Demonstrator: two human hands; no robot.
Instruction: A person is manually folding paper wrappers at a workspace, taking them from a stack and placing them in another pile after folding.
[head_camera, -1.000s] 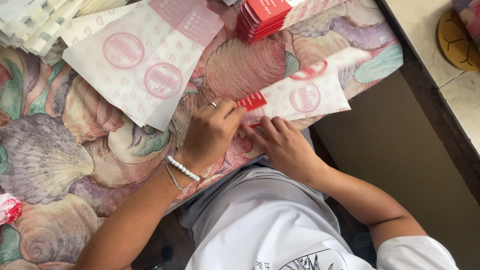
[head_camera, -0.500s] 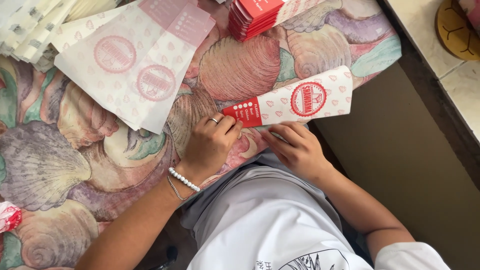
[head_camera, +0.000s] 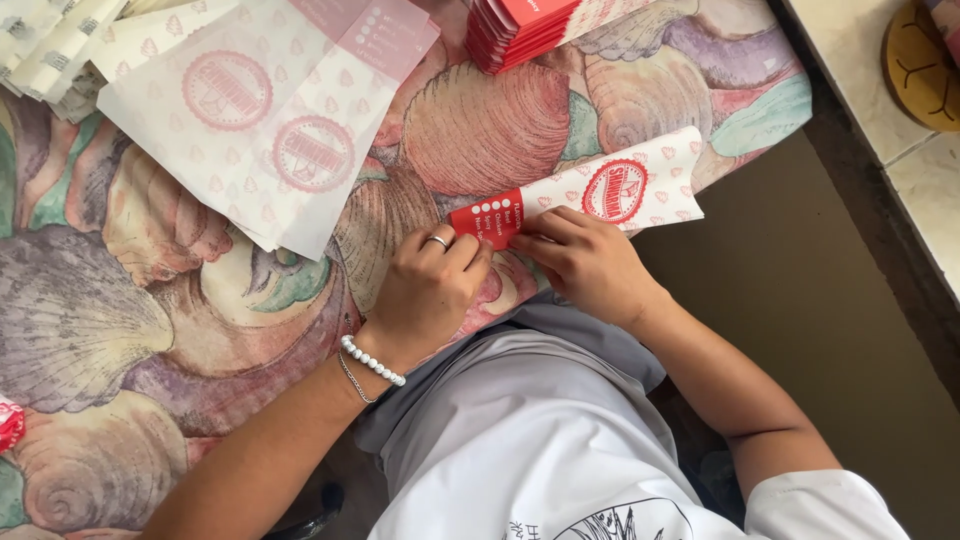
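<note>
Nearest me is my own pale grey shirt (head_camera: 540, 430), pressed up against the edge of the table, with my forearms coming up from it. A bead bracelet (head_camera: 372, 361) sits on my left wrist. My left hand (head_camera: 428, 285) is curled over, its fingertips pinching the red end of a folded paper wrapper (head_camera: 590, 195); my right hand (head_camera: 590, 262) lies just beside it, fingers bent onto the wrapper's lower edge, so both hands grasp that one piece. The wrapper is white with a small red pattern and a round red emblem, and it lies tilted on the table's near edge, its far end jutting past the cloth. Under it spreads a tablecloth (head_camera: 200, 300) printed with big seashells in pink, mauve and green. Farther off, a loose heap of flat sheets (head_camera: 270, 120) of the same paper lies to the left, and a stack of folded red wrappers (head_camera: 520, 30) stands at the back. To the right, a brown floor (head_camera: 800, 300) meets a pale tiled ledge (head_camera: 900, 150).
</note>
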